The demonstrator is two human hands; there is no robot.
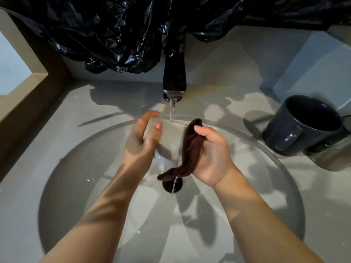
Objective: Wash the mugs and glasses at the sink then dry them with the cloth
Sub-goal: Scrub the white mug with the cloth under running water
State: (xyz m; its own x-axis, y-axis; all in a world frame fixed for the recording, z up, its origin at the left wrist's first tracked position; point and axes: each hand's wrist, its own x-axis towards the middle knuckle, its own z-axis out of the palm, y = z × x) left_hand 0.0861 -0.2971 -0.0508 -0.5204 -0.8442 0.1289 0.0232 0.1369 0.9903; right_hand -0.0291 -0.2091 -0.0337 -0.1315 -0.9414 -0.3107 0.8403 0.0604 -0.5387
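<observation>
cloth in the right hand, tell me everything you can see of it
The cloth is dark brown, soft fabric, bunched into a long strip. The right hand grips it, thumb over its upper end, against the pale cup held by the left hand. Its lower end hangs above the drain, water running off.

Brown cloth (190, 149), pale mug (167, 143), dark-blue mug (296, 130).

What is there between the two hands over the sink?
In the head view, a pale cup, gripped by the left hand, and the brown cloth, held by the right hand, lie between them.
</observation>
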